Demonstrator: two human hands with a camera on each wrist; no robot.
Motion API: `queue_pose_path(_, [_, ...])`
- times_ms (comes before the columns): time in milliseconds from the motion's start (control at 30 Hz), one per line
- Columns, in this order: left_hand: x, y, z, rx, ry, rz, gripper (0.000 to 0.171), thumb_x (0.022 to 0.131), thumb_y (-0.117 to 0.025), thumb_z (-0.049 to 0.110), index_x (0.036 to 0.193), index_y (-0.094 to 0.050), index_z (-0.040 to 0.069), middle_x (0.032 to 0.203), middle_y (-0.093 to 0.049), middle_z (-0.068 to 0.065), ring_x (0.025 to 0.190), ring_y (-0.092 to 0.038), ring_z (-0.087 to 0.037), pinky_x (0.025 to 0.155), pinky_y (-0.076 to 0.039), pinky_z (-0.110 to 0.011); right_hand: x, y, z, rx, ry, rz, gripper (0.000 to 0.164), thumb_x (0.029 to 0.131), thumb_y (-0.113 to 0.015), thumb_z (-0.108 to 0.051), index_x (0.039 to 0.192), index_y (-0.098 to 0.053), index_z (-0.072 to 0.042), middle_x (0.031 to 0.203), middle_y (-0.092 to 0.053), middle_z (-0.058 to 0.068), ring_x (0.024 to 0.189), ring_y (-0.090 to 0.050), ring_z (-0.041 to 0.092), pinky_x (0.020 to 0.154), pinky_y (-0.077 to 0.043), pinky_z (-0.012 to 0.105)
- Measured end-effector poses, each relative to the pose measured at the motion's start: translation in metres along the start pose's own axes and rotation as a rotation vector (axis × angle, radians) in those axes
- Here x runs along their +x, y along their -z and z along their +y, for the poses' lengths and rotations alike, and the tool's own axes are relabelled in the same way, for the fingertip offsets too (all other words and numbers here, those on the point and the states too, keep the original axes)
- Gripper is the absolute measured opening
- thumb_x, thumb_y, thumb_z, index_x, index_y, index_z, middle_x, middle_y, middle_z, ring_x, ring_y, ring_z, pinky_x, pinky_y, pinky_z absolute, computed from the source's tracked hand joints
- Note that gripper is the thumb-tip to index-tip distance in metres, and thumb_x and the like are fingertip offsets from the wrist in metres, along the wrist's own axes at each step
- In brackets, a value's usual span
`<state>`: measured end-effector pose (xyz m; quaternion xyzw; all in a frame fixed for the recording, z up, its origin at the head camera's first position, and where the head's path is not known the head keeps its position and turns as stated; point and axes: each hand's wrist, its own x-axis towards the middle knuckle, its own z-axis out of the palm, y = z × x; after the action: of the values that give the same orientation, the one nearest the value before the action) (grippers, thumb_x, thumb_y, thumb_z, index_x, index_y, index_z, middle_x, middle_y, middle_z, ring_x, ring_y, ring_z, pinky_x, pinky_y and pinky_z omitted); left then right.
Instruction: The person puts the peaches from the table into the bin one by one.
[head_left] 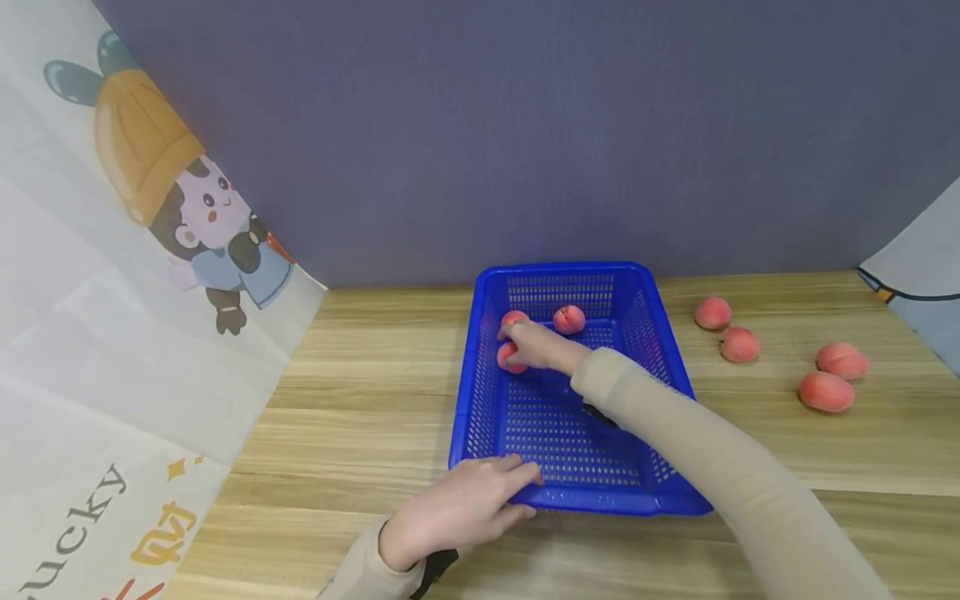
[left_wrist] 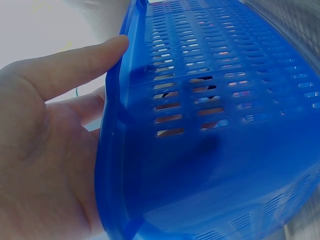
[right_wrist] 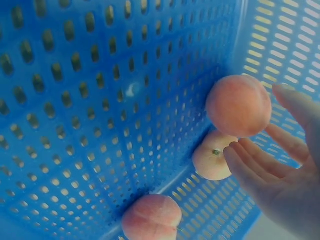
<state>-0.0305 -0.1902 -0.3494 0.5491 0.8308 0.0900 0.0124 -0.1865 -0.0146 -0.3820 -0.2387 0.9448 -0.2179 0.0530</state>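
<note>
A blue plastic basket (head_left: 573, 498) with slotted walls stands on the wooden table. My left hand (head_left: 468, 504) holds its near rim; in the left wrist view the thumb (left_wrist: 75, 67) lies along the outside and the other fingers pass behind the rim. Inside the basket, my right hand (head_left: 534, 343) reaches to the left wall beside a peach (right_wrist: 239, 106). Its thumb stands slightly off that fruit, and the fingers lie extended by its lower edge. A second peach (right_wrist: 212, 157) sits just past the fingertips, and a third peach (head_left: 569, 319) lies near the far wall.
Right of the basket, several more peaches lie on the table, among them a pair, one peach (head_left: 712, 312) and its neighbour (head_left: 740, 344), and another peach (head_left: 826, 392) farther right. A dark grey panel (head_left: 525, 142) rises behind the table. A printed white sheet (head_left: 112, 333) covers the left side.
</note>
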Motion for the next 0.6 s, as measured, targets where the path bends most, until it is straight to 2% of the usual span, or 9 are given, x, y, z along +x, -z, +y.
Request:
queue_pose_path(200, [0.000,0.000,0.000,0.005,0.001,0.009,0.020,0.082,-0.060,0.027,0.098,-0.054,0.016,0.084,-0.055,0.007,0.074,-0.055,-0.003,0.062,-0.043,-0.017,-0.003,0.008,-0.003,-0.048,0.034,0.018,0.034,0.078,-0.059,-0.009,0.108,-0.057,0.006,0.106,-0.059,0.019,0.099,-0.055,0.030,0.088,-0.041,0.037])
queue_pose_path(400, [0.000,-0.001,0.000,0.019,-0.004,0.026,0.020,0.081,-0.061,0.027,0.097,-0.054,0.017,0.082,-0.054,0.008,0.074,-0.056,-0.004,0.063,-0.044,-0.019,-0.006,0.016,-0.007,-0.132,0.032,0.009,0.025,0.084,-0.057,-0.018,0.098,-0.060,0.002,0.091,-0.061,0.015,0.085,-0.056,0.027,0.079,-0.043,0.038])
queue_pose_path(600, [0.000,-0.002,0.000,0.018,0.004,0.020,0.020,0.082,-0.061,0.028,0.097,-0.054,0.017,0.082,-0.054,0.008,0.074,-0.055,-0.004,0.063,-0.043,-0.019,-0.013,0.035,-0.016,-0.160,-0.026,-0.057,0.035,0.084,-0.057,-0.025,0.107,-0.057,0.001,0.101,-0.057,0.019,0.099,-0.052,0.032,0.086,-0.040,0.042])
